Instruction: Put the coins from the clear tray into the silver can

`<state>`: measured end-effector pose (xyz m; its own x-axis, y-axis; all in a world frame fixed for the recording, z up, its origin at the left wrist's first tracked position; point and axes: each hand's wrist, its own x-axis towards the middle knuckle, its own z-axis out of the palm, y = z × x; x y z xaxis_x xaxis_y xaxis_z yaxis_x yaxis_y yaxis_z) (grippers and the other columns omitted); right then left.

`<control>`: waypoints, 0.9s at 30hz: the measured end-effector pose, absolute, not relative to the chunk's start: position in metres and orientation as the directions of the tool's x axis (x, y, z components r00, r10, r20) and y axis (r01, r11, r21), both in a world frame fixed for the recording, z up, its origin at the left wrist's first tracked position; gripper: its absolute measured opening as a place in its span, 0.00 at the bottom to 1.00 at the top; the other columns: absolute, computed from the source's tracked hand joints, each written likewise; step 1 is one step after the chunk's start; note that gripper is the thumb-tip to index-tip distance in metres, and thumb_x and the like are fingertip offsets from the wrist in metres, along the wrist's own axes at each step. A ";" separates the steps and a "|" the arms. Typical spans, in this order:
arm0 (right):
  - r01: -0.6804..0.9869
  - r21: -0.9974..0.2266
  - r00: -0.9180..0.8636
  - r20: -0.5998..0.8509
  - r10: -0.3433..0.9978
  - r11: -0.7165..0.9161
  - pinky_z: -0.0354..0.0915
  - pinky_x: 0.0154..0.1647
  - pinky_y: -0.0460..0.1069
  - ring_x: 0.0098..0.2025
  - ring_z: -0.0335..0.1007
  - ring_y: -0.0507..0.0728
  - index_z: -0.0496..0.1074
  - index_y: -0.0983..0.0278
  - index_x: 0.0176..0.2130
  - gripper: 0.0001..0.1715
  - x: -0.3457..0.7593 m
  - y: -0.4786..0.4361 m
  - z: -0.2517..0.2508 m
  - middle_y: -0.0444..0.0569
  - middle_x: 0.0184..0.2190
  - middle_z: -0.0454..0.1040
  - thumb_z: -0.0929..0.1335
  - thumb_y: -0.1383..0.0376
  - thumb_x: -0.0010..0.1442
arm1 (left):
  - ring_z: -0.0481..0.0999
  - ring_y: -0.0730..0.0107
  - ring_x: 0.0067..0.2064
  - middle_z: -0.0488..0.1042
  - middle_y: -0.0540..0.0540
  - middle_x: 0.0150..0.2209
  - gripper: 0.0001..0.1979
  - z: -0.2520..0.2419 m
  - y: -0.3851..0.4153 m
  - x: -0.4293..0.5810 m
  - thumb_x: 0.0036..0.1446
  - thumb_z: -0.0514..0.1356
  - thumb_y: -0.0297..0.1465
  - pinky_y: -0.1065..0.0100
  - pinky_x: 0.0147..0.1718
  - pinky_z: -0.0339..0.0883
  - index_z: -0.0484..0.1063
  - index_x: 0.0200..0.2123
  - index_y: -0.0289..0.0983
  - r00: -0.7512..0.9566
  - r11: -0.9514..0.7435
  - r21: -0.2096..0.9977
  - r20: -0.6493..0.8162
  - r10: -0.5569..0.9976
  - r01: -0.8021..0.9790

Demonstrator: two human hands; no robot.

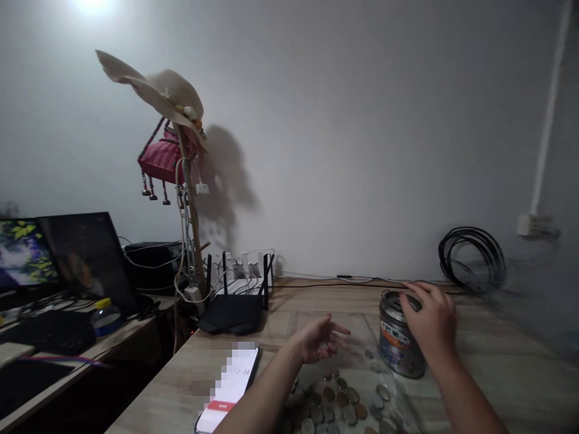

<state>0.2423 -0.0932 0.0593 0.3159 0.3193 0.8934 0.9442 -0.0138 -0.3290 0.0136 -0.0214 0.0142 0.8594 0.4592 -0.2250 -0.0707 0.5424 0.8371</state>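
A clear jar (400, 346) with an orange and blue label stands upright on the right of the wooden table. My right hand (433, 316) is over its top, thumb and fingers curved around the rim; what lies under the palm is hidden. My left hand (322, 340) hovers left of the jar, palm turned up, fingers apart, holding nothing. Below it, many loose coins (329, 395) of silver and brown tone are spread on a clear plastic sheet (362, 328). My left forearm covers some of the coins.
A phone (235, 380) with a lit screen lies left of my left forearm. Behind it sit a black router (233, 313) and tangled white cables. A black cable coil (470, 256) leans on the wall. A stand holds a hat (167, 90) and pink bag (160, 160).
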 end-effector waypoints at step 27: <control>0.954 -0.272 0.301 0.859 0.413 -0.130 0.56 0.34 0.51 0.33 0.59 0.58 0.74 0.63 0.26 0.15 0.268 -0.099 0.064 0.50 0.30 0.70 0.62 0.59 0.48 | 0.69 0.70 0.29 0.69 0.44 0.30 0.18 0.012 -0.021 0.016 0.52 0.46 0.40 0.68 0.31 0.58 0.64 0.36 0.33 0.710 0.461 0.859 -0.182 0.681 -0.222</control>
<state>0.2676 -0.0986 0.0636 0.3011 0.4133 0.8594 0.9536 -0.1297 -0.2717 0.0155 -0.0210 0.0121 0.7096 0.6806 -0.1824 -0.2218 0.4614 0.8590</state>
